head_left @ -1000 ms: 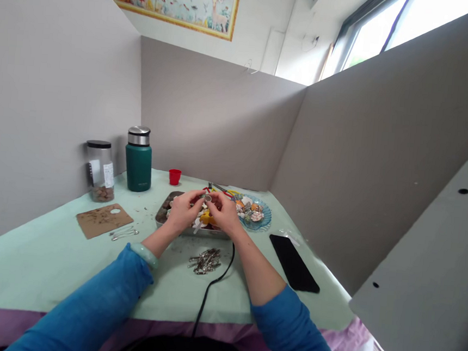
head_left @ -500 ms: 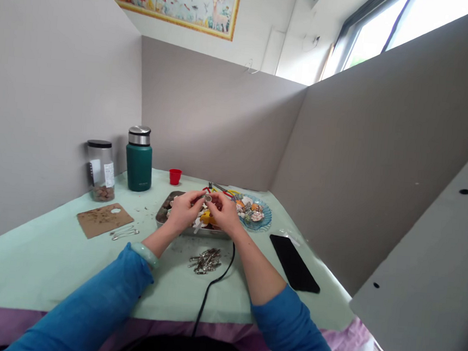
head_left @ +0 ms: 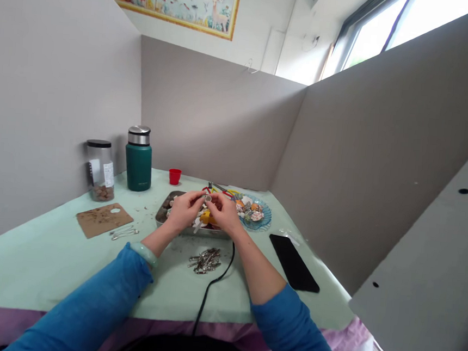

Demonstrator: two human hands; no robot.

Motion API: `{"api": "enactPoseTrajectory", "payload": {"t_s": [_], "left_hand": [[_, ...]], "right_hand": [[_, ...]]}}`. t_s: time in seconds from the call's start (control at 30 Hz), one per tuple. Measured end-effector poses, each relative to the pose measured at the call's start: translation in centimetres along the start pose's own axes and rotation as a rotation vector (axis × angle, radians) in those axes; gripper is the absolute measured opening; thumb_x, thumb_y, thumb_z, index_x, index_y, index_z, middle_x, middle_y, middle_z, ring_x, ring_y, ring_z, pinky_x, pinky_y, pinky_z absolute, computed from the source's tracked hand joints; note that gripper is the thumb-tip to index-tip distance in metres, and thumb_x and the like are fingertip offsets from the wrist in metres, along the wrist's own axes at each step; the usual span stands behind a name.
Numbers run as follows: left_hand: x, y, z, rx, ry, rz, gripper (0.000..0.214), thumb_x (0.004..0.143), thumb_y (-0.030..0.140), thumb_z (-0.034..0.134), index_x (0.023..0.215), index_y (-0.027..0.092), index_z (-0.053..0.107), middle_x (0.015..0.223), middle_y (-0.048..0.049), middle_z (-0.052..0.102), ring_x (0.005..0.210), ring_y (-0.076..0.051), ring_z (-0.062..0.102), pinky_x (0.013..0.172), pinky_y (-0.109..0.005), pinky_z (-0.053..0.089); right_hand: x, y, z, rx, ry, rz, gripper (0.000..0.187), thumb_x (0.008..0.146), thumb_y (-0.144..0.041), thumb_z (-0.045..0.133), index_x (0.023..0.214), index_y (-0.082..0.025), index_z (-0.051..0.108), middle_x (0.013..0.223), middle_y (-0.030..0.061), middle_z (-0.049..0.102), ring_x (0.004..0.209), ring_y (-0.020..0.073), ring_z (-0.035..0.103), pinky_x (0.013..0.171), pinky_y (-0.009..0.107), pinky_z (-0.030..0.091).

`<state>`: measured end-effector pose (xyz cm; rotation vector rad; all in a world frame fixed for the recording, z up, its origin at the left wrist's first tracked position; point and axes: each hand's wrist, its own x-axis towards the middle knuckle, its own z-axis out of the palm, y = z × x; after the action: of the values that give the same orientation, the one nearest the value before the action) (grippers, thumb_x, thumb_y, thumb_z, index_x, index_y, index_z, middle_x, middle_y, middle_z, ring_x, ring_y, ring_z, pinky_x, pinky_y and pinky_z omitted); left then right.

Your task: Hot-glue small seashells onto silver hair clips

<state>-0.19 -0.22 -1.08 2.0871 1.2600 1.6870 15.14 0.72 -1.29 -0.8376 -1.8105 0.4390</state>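
Observation:
My left hand (head_left: 185, 210) and my right hand (head_left: 223, 213) meet above a metal tray (head_left: 159, 219), fingertips pinched together. Between them is a small round, ring-like piece (head_left: 208, 198), pale in the middle; its exact kind is too small to make out. Both hands are closed on it. White, brown and yellow pieces, among them a yellow one (head_left: 206, 217), lie in the tray below my fingers. Nearer to me on the table is a heap of small metal clasps or pins (head_left: 205, 260). My hands hide part of the tray.
A blue glass plate (head_left: 266, 217) of shells is right of the tray, with pliers (head_left: 219, 187) behind. A black phone (head_left: 294, 263) lies at right. A green bottle (head_left: 138, 167), a jar (head_left: 101, 177), a red cup (head_left: 174, 177), cardboard (head_left: 102, 221) and a black cable (head_left: 207, 293) are also here.

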Motion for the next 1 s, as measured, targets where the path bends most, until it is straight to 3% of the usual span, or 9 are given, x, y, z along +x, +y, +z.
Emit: {"api": "enactPoseTrajectory", "payload": {"t_s": [0.4,0.7,1.0], "left_hand": [[0.02,0.05,-0.12,-0.021,-0.033,-0.026,0.028,0.084,0.031,0.052,0.101,0.018,0.071,0.099,-0.0073,0.073,0.090,-0.021,0.067,0.086,-0.034,0.051],[0.14,-0.16,0.19,-0.305,-0.129,-0.047,0.040,0.079,0.034,0.060,0.114,0.013,0.063,0.104,-0.0116,0.069,0.085,-0.020,0.066,0.076,-0.033,0.055],[0.39,0.44,-0.06,-0.550,-0.139,-0.239,0.049,0.074,0.047,0.066,0.110,0.013,0.061,0.099,-0.0103,0.069,0.079,-0.019,0.066,0.075,-0.034,0.054]], "right_hand": [[0.06,0.17,-0.03,0.019,0.008,0.025,0.020,0.082,-0.035,0.056,0.093,-0.019,0.061,0.077,0.0021,0.065,0.064,0.0148,0.060,0.060,0.026,0.048],[0.50,-0.42,-0.67,0.330,0.003,0.207,0.023,0.078,-0.036,0.057,0.089,-0.017,0.061,0.071,-0.0003,0.064,0.047,0.0084,0.053,0.045,0.020,0.043],[0.36,-0.10,-0.70,0.222,-0.131,0.162,0.034,0.085,-0.050,0.051,0.087,-0.019,0.065,0.065,-0.0001,0.065,0.045,0.0101,0.054,0.046,0.023,0.046]]}}
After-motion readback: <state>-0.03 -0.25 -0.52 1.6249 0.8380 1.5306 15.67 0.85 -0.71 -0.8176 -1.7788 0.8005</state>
